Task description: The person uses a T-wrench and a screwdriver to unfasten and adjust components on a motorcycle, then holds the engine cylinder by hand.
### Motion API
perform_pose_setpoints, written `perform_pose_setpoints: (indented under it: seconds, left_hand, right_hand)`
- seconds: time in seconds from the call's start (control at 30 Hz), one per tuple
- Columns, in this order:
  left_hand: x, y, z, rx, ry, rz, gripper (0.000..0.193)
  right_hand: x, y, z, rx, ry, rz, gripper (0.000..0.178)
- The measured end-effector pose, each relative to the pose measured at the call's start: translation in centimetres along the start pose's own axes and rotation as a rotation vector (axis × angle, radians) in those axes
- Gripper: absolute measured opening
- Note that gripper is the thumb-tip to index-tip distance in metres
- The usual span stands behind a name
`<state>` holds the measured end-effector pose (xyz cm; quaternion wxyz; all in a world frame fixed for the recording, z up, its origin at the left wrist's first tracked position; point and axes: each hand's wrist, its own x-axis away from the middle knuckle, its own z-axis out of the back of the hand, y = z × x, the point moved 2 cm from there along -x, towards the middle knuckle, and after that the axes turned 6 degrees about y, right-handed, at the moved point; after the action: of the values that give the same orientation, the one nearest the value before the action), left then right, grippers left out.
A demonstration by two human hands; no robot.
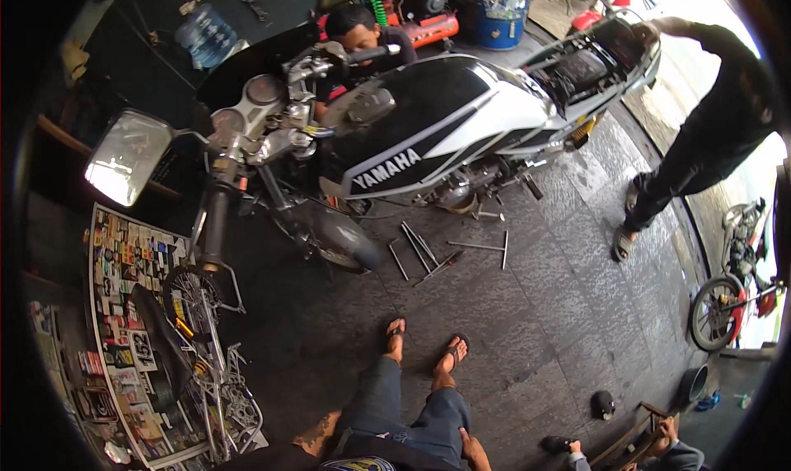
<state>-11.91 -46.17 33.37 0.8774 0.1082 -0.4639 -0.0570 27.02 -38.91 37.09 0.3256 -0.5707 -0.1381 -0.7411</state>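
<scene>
My left hand [320, 434] is low beside my left hip, only partly in view. By my right thigh hangs my right hand [473, 448], close to the shorts [367, 405]. I cannot make out the fingers of either hand, and no held thing shows. Ahead of my feet stands a black and white motorcycle [486, 108], its front wheel [342, 239] turned toward me. On the dark tiled floor between us lie a T-handle wrench [482, 246] and several slim metal tools [422, 244]. Neither hand touches the motorcycle or the tools.
A person [362, 38] crouches behind the motorcycle; another [709, 125] stands at its tail, one hand on it. At left, a bare bike frame [206, 347] stands before a sticker-covered board [124, 306]. A seated person's hand [666, 434] and a red motorcycle [733, 306] are at right.
</scene>
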Motion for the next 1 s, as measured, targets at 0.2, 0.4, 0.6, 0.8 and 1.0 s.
perform_pose_setpoints:
  seconds: [0.2,0.4,0.6,0.8,1.0]
  left_hand:
    - [-2.7,-2.2,4.4,0.084,-0.018,0.029,0.033]
    - [-8.2,-2.0,10.8,0.142,-0.055,0.009,0.031]
    - [-14.3,-4.2,21.2,0.222,-0.080,0.014,0.029]
    - [-19.3,-6.5,30.0,0.397,-0.066,0.066,0.027]
    - [-27.0,-5.2,37.3,0.656,-0.131,0.016,0.027]
  right_hand:
    - [0.2,-7.9,-0.5,0.366,0.038,0.113,0.084]
    - [0.1,-15.7,-4.7,0.709,0.032,0.188,0.076]
    - [-2.9,-23.7,-13.2,0.738,0.308,0.387,0.050]
    - [1.7,-37.8,-19.6,0.520,0.344,0.607,0.036]
    - [1.4,-45.4,-24.4,0.472,0.159,0.493,0.036]
